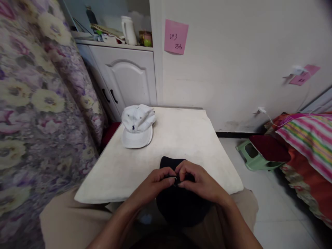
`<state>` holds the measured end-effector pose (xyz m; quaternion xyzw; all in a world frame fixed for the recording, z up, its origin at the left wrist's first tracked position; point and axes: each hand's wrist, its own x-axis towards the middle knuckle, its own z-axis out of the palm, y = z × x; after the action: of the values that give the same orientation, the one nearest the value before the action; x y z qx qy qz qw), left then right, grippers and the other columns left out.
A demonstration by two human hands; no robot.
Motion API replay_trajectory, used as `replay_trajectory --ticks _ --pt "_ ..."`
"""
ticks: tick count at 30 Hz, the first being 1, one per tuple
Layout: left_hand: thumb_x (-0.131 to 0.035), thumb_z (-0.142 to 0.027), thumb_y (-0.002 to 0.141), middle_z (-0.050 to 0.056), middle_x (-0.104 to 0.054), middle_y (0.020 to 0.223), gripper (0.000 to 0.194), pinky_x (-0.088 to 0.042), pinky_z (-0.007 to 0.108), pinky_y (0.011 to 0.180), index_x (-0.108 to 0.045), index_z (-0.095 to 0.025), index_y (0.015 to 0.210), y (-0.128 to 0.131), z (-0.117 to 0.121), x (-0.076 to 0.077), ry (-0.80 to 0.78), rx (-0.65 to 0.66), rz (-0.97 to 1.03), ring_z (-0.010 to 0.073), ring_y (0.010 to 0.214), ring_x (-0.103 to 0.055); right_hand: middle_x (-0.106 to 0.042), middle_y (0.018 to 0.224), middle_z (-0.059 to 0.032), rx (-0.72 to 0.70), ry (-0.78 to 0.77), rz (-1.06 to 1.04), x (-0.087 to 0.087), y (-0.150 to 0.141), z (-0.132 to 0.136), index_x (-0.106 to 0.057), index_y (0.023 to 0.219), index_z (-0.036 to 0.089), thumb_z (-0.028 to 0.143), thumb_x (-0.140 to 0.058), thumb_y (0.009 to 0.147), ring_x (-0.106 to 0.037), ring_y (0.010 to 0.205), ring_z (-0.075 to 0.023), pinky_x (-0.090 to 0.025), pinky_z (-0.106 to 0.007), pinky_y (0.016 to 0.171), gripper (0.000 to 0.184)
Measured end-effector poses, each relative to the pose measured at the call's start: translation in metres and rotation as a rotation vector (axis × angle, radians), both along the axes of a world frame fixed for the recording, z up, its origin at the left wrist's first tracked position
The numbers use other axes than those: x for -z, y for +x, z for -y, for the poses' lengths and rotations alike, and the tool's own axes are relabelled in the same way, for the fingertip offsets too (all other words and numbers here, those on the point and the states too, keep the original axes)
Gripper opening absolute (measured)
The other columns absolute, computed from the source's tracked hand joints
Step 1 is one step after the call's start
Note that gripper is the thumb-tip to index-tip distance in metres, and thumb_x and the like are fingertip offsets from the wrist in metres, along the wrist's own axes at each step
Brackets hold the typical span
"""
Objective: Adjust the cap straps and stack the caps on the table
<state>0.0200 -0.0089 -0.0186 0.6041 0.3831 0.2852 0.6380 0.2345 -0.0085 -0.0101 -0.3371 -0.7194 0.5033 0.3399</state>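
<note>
A black cap [183, 209] rests over my lap at the near edge of the table, its brim lying on the tabletop side. My left hand [163, 177] pinches the cap's strap from the left, thumb and fingers closed on it. From the right, my right hand [194, 178] grips the same strap with bent fingers. Between the fingertips a small shiny piece, perhaps a buckle, shows; its details are too small to make out. Farther back on the left, a white cap [138, 121] with a small dark emblem sits upright, a second pale brim edge visible beneath its own.
The table [178, 131] has a cream cover. A floral curtain [46, 103] hangs close on the left. Behind stands a white cabinet [127, 76] holding a white jug [129, 31]. A green stool [250, 155] and a striped bed cover [311, 135] are at right.
</note>
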Motion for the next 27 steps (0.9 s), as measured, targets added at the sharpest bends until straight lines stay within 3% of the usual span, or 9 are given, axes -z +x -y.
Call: replay_trajectory --ticks 4,7,12,15,20,23,27 --pt "-0.062 -0.039 0.088 -0.002 -0.055 0.079 0.023 -0.032 0.025 0.067 -0.065 -0.016 0.09 -0.003 -0.002 0.003 -0.015 0.018 0.055 0.0132 0.073 -0.044 -0.06 0.116 -0.0046 -0.124 -0.174 -0.249 0.008 0.007 -0.007 -0.058 0.075 0.02 0.017 -0.073 0.077 -0.057 0.107 -0.0219 -0.044 -0.034 0.089 0.016" --pt "-0.063 -0.039 0.087 -0.002 -0.055 0.078 0.023 -0.032 0.025 0.065 -0.066 -0.016 0.094 -0.003 -0.003 0.003 -0.033 0.03 0.031 0.0126 0.07 -0.044 -0.059 0.119 -0.0052 -0.118 -0.282 -0.385 0.015 0.006 -0.01 -0.057 0.073 0.019 0.02 -0.075 0.076 -0.058 0.104 -0.0213 -0.046 -0.031 0.081 0.018" --pt "-0.066 -0.032 0.084 -0.002 -0.056 0.076 0.017 -0.032 0.026 0.063 -0.067 -0.016 0.087 0.005 -0.001 -0.002 0.022 0.095 -0.086 0.0132 0.068 -0.045 -0.059 0.113 -0.0038 -0.049 -0.231 -0.259 0.012 -0.004 -0.008 -0.061 0.076 0.019 0.022 -0.072 0.081 -0.058 0.092 -0.0169 -0.046 -0.028 0.075 0.012" --pt "-0.064 -0.026 0.082 -0.002 -0.055 0.075 0.01 -0.033 0.025 0.064 -0.066 -0.016 0.079 0.006 0.0 -0.006 0.086 0.033 -0.103 0.0139 0.07 -0.047 -0.061 0.11 -0.0037 0.02 -0.143 -0.168 0.002 -0.003 -0.001 -0.065 0.087 0.021 0.023 -0.066 0.086 -0.059 0.088 -0.0164 -0.048 -0.029 0.075 0.003" --pt "-0.065 -0.028 0.081 -0.003 -0.051 0.07 0.012 -0.029 0.024 0.06 -0.065 -0.016 0.079 0.0 0.0 -0.007 0.123 -0.104 -0.11 0.0131 0.067 -0.043 -0.066 0.099 -0.0017 0.205 0.01 0.027 -0.009 0.008 0.014 -0.066 0.106 0.024 0.02 -0.067 0.087 -0.06 0.09 -0.0182 -0.046 -0.031 0.081 0.02" --pt "-0.065 -0.032 0.079 -0.004 -0.049 0.065 0.016 -0.026 0.024 0.058 -0.065 -0.016 0.08 -0.003 -0.001 -0.004 0.067 -0.121 -0.088 0.0124 0.063 -0.039 -0.066 0.086 -0.0001 0.175 -0.038 0.06 -0.006 0.008 0.019 -0.067 0.104 0.023 0.022 -0.063 0.09 -0.06 0.082 -0.0172 -0.044 -0.029 0.074 0.014" --pt "-0.064 -0.033 0.077 -0.003 -0.05 0.065 0.019 -0.026 0.025 0.059 -0.066 -0.015 0.078 -0.004 -0.002 -0.002 0.078 -0.089 -0.057 0.0126 0.063 -0.039 -0.065 0.079 0.0003 0.107 -0.176 -0.066 0.004 0.001 0.017 -0.065 0.097 0.019 0.026 -0.055 0.096 -0.06 0.067 -0.0131 -0.044 -0.026 0.066 0.011"
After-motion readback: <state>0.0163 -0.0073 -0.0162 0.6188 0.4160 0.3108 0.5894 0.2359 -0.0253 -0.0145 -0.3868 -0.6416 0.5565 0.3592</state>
